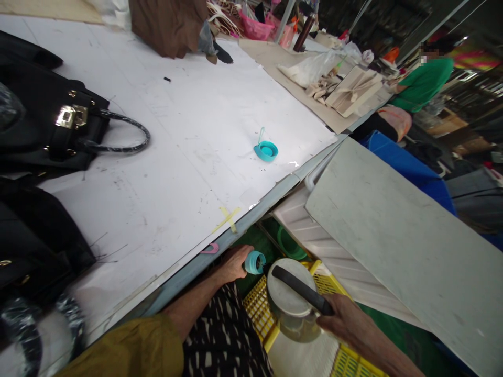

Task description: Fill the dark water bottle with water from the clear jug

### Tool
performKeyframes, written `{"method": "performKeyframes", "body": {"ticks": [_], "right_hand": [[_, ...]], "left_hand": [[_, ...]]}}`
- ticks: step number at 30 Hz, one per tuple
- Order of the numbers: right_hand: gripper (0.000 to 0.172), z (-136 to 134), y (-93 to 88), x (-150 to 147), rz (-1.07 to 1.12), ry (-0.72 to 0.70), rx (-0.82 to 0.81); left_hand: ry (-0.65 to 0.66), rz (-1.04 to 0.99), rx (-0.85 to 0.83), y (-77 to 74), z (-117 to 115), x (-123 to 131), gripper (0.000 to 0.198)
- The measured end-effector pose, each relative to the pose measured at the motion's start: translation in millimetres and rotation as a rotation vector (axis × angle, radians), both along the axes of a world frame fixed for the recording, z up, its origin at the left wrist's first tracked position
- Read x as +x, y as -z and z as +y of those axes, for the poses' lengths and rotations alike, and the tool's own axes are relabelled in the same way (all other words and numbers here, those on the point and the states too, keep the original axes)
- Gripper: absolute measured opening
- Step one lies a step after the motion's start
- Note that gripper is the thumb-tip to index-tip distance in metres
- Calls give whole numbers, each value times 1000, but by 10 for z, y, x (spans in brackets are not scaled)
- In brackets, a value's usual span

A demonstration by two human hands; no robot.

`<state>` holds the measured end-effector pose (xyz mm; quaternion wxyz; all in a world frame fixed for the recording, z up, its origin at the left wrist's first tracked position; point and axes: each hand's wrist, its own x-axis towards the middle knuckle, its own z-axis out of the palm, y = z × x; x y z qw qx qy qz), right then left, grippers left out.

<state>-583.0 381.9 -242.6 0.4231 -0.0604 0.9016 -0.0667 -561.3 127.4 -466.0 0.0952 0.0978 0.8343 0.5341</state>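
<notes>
My left hand [237, 263] is closed round a turquoise bottle [255, 262], its open mouth turned to the right. My right hand [341, 317] grips the black handle of a kettle [291, 290] with a round pale lid. The kettle's front edge is close to the bottle mouth; whether they touch or liquid flows I cannot tell. Both are beside the table edge, above a yellow plastic basket [257, 309]. On the white table [188, 131] lies a turquoise bottle cap [266, 151] with a loop strap, its inside facing up.
Black handbags [43, 115] with wrapped handles occupy the table's left side. Brown material [168, 26] lies at the back. A large grey board [393, 225] is on the right, with a green basin [290, 243] low beside it. A person in a green top [426, 84] sits farther off.
</notes>
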Motion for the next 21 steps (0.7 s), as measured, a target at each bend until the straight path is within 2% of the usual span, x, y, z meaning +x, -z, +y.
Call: {"method": "performKeyframes", "body": {"ticks": [6, 16, 21], "right_hand": [[13, 7, -19, -19, -9, 4, -3], [10, 36, -23, -4, 10, 13, -28], [10, 11, -13, -11, 32, 15, -72]], "left_hand": [[2, 20, -37, 21, -14, 4, 68], [-1, 1, -85, -122, -31, -4, 66], [-11, -13, -110, -214, -53, -7, 59]]}}
